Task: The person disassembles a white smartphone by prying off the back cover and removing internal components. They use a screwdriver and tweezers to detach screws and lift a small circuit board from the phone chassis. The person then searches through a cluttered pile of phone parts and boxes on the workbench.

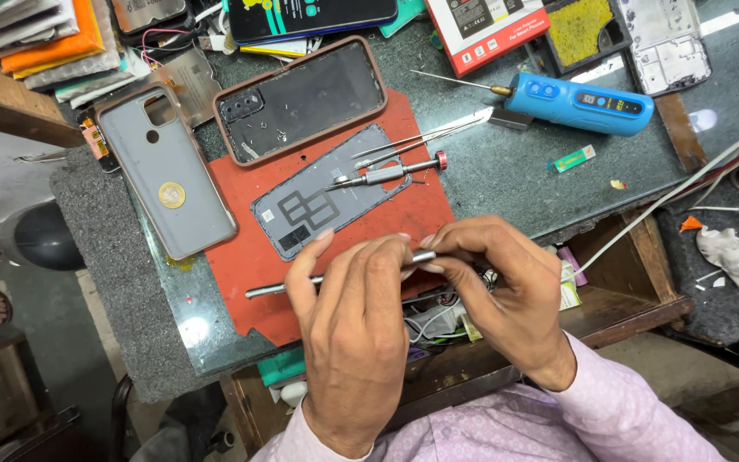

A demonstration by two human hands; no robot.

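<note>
Both hands grip one thin metal rod [335, 275] over the near edge of the red mat [250, 257]: left hand [352, 325] and right hand [493, 287] pinching it; seemingly readying the tool, which next needs aiming at the grey phone panel [322, 205] mid-mat

Glass-topped bench [506, 184], red mat [404, 210], blue driver [579, 103]
</note>
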